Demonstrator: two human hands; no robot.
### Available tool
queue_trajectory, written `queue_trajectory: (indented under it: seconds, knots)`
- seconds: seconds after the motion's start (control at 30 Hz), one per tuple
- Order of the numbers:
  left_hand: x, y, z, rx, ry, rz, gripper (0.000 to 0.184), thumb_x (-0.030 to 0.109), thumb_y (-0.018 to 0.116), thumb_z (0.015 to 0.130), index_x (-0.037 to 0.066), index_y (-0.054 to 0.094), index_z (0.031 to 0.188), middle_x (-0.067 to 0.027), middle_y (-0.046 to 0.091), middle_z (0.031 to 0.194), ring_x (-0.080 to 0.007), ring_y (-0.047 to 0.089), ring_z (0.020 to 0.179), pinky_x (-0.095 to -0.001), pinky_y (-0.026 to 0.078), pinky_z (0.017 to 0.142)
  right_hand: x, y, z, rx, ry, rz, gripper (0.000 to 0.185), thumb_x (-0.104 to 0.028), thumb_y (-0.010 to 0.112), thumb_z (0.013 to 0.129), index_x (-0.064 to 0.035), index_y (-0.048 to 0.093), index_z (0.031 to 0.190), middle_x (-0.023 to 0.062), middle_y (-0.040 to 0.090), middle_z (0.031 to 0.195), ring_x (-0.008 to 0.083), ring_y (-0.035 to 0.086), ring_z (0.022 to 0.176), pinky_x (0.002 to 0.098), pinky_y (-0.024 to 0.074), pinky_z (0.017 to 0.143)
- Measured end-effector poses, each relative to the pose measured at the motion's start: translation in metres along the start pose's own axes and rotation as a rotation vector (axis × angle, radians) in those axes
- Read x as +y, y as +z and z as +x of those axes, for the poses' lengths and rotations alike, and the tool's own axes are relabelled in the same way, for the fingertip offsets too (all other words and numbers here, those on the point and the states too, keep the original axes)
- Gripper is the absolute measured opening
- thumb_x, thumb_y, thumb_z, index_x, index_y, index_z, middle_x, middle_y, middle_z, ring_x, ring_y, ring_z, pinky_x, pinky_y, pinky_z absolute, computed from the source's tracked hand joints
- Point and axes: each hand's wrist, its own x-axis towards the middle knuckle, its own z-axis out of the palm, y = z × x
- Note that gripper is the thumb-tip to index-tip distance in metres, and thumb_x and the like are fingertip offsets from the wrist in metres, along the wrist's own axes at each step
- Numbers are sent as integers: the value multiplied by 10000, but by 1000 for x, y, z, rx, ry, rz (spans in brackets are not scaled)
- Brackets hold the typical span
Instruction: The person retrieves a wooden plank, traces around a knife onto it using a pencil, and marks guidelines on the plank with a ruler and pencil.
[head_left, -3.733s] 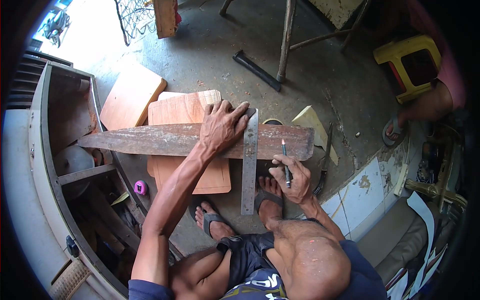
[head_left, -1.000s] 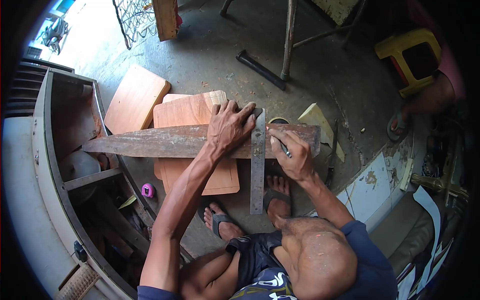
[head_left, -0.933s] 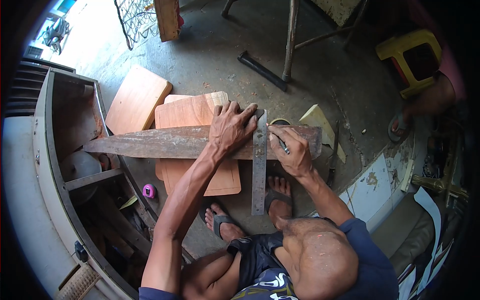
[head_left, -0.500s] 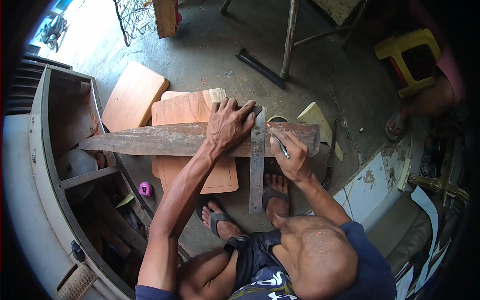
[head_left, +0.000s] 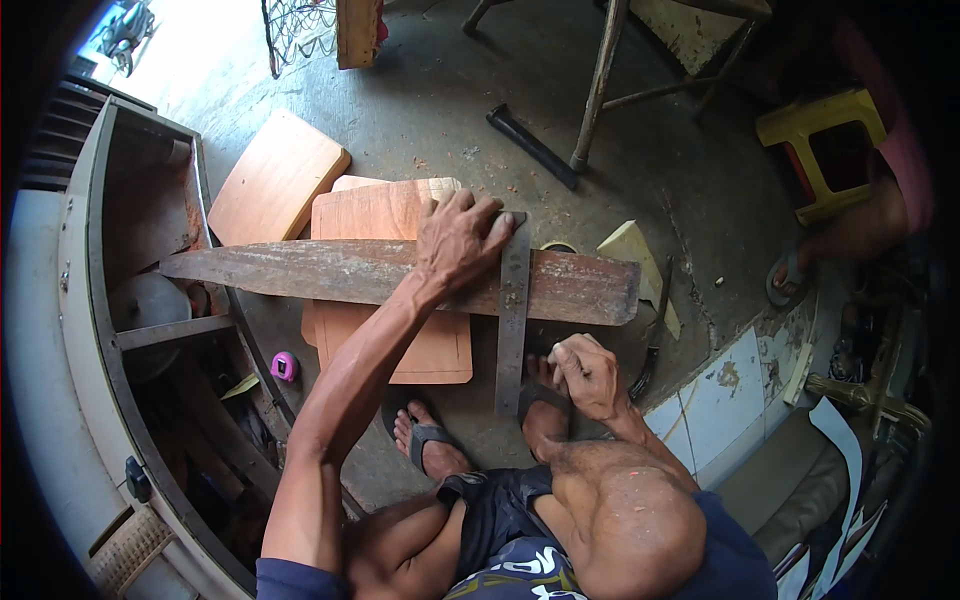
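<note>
A long, worn wooden plank [head_left: 330,272] with a tapered left end lies across light wooden boards with rounded corners [head_left: 385,212]. My left hand [head_left: 460,240] is closed over its far edge, thumb and forefinger against the dark top of a metal try square [head_left: 513,330]. The square's blade crosses the plank and sticks out past its near edge. Off the plank, above my right foot, my right hand [head_left: 588,378] is closed with the fingers pinched and curled. Whatever those fingers hold is hidden; no pen shows in them.
Another pale board [head_left: 278,178] lies at the far left, beside an open metal cabinet [head_left: 180,333]. A pink tape measure [head_left: 285,366] is on the floor. Beyond the plank are a black bar [head_left: 532,147] and wooden legs [head_left: 600,90]. Another person's foot [head_left: 790,275] is near a yellow stool [head_left: 775,125].
My right hand, which held a pen against the plank, has come back toward me and off the wood. My left hand stays on the try square. The view has shifted slightly.
</note>
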Motion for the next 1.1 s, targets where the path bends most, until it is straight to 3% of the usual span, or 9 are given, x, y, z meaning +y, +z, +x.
queue_trajectory:
  seconds: [0.1, 0.2, 0.4, 0.5, 0.6, 0.7, 0.8, 0.97, 1.1]
  knots:
    - [7, -25, 2, 76, -73, -41, 367, 447, 659, 996, 89, 722, 949, -125, 665, 874, -304, 640, 890, -461, 470, 848, -10, 16, 3, -37, 172, 243, 452, -329, 596, 1096, 23, 566, 1378, 219, 644, 1318, 321, 702, 1086, 425, 571, 951]
    - [21, -53, -11, 140, -67, -66, 439, 445, 680, 1013, 54, 638, 817, -126, 626, 769, -303, 615, 745, -443, 477, 703, -8, 28, 8, -89, 105, 333, 502, -329, 584, 1103, 13, 498, 1460, 235, 604, 1394, 319, 681, 1168, 436, 560, 1000]
    - [35, -64, -52, 173, -286, -374, 422, 372, 666, 1052, 19, 618, 826, -144, 585, 772, -331, 577, 763, -454, 470, 718, -15, 24, 10, -157, 157, 609, 378, -285, 542, 1130, 45, 643, 1284, 142, 754, 999, 206, 733, 873, 336, 591, 812]
    - [16, -67, -59, 165, -249, -326, 319, 331, 662, 1054, 12, 667, 1080, -192, 643, 1020, -351, 629, 986, -454, 503, 888, -6, 13, 0, -5, 233, 726, 370, -276, 514, 1144, 49, 663, 1237, 96, 752, 906, 142, 711, 767, 288, 583, 732]
    - [-5, -73, -70, 46, -213, -198, 560, 382, 727, 997, 84, 571, 1445, -231, 573, 1386, -405, 534, 1325, -494, 438, 1124, 10, -3, -13, 328, 295, 694, 432, -349, 439, 1164, 26, 653, 1181, 75, 712, 847, 105, 652, 664, 262, 546, 629]
    - [-21, -67, -81, -342, -44, 212, 994, 497, 842, 847, 236, 333, 1659, -225, 296, 1683, -456, 189, 1593, -642, 125, 1273, 39, -20, -26, 651, 456, 698, 489, -432, 430, 1157, 10, 640, 1144, 80, 693, 797, 134, 637, 591, 293, 542, 553]
    - [-27, -57, -85, -454, -19, 296, 1085, 504, 881, 792, 255, 301, 1675, -231, 262, 1704, -460, 161, 1607, -664, 91, 1270, 65, -29, -37, 815, 532, 694, 502, -471, 433, 1147, -7, 621, 1165, 93, 671, 765, 159, 627, 558, 311, 540, 512]
    - [-53, -43, -83, -380, 74, 280, 890, 24, 630, 882, 236, 298, 1681, -140, 461, 1476, -381, 391, 1469, -669, 160, 1214, 89, -27, -53, 908, 754, 750, 501, -485, 464, 1128, -11, 625, 1159, 101, 674, 771, 184, 626, 532, 333, 544, 467]
    - [-54, -50, -72, -456, 84, 262, 859, 36, 638, 886, 209, 323, 1666, -144, 462, 1479, -374, 403, 1463, -670, 168, 1211, 97, -27, -59, 800, 781, 642, 505, -464, 456, 1133, 11, 626, 1154, 120, 696, 796, 184, 634, 531, 327, 547, 471]
